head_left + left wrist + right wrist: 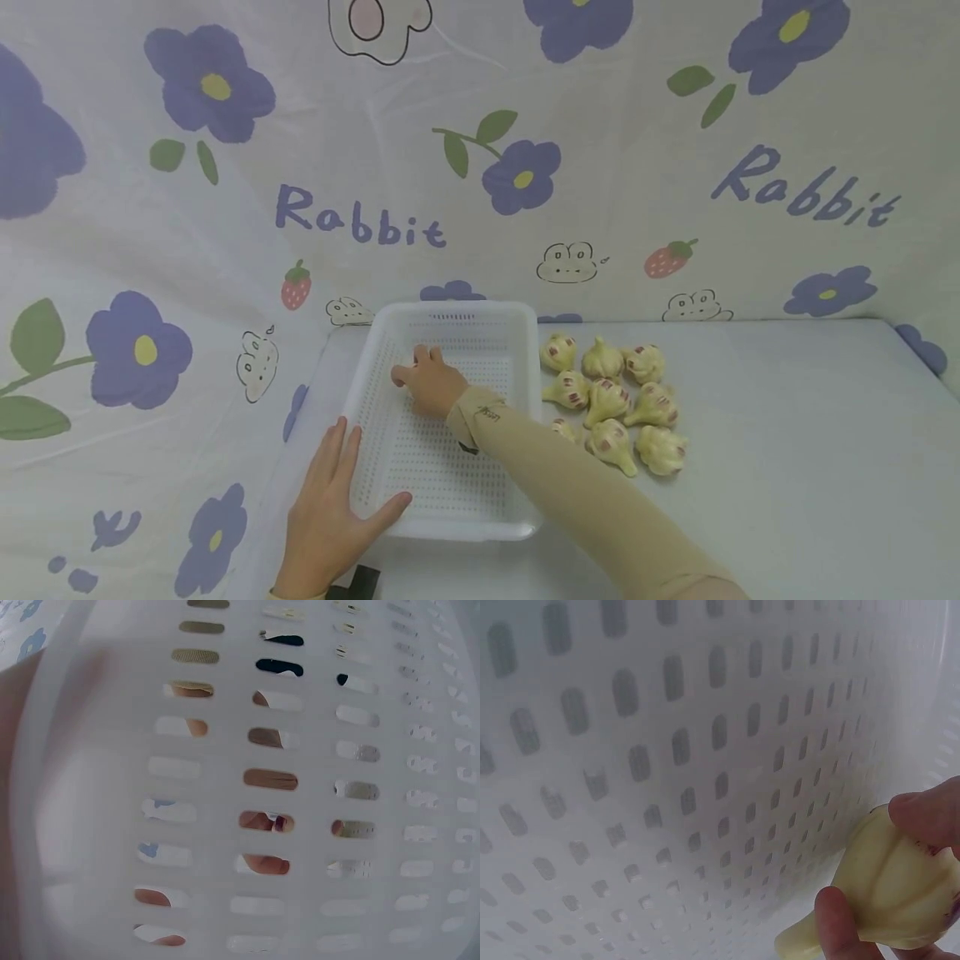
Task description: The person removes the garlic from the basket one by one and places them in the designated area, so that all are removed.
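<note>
A white perforated plastic basket (457, 530) stands on the table. My right hand (431, 385) is inside it, toward the back left. In the right wrist view, thumb and fingers (836, 922) grip a pale garlic bulb (889, 881) just by the holed basket wall; the head view mostly hides this bulb behind the hand. My left hand (326, 504) lies along the basket's front left corner with its fingers straight and thumb spread over the rim. Basket wall (97, 787) fills the left wrist view, with bits of the right hand showing through its slots.
Several garlic bulbs (609, 400) sit in rough rows against the basket's right side, some partly behind the right forearm (592, 500). A white table (795, 442) extends to the right. Printed cloth (622, 208) hangs behind and at the left.
</note>
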A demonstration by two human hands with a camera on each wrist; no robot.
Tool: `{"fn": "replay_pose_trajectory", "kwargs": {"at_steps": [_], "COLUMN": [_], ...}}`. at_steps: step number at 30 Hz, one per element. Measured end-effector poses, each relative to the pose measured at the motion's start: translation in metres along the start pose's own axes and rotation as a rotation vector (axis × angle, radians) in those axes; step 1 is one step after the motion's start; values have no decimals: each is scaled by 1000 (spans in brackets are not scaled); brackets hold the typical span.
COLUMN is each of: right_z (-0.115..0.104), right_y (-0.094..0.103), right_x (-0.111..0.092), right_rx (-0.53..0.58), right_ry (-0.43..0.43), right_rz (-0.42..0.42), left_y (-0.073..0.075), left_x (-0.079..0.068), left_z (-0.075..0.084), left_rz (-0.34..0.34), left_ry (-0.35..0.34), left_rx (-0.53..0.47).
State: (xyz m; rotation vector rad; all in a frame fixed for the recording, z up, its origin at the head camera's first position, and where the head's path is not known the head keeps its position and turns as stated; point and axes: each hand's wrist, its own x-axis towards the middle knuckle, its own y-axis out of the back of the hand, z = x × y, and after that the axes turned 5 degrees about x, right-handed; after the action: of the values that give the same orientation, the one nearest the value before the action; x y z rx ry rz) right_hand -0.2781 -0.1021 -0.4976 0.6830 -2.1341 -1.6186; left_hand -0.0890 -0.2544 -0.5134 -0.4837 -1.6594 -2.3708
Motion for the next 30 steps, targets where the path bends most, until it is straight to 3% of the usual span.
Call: {"fn": "replay_pose_trajectory", "kwargs": {"at_steps": [12, 23, 30], "right_z": [5, -5, -6], "right_y": [-6, 10, 17], "right_x": [0, -18, -29], "right_rx": [-14, -72, -106], "right_ry": [5, 37, 45], "right_rz": [39, 155, 224], "left_y": [-3, -1, -2], "left_x": [-2, -1, 0], "left_z": [0, 2, -1], "left_rz": [42, 20, 47], "left_ry": [-22, -13, -35], "left_rx": [-8, 0, -7]}}
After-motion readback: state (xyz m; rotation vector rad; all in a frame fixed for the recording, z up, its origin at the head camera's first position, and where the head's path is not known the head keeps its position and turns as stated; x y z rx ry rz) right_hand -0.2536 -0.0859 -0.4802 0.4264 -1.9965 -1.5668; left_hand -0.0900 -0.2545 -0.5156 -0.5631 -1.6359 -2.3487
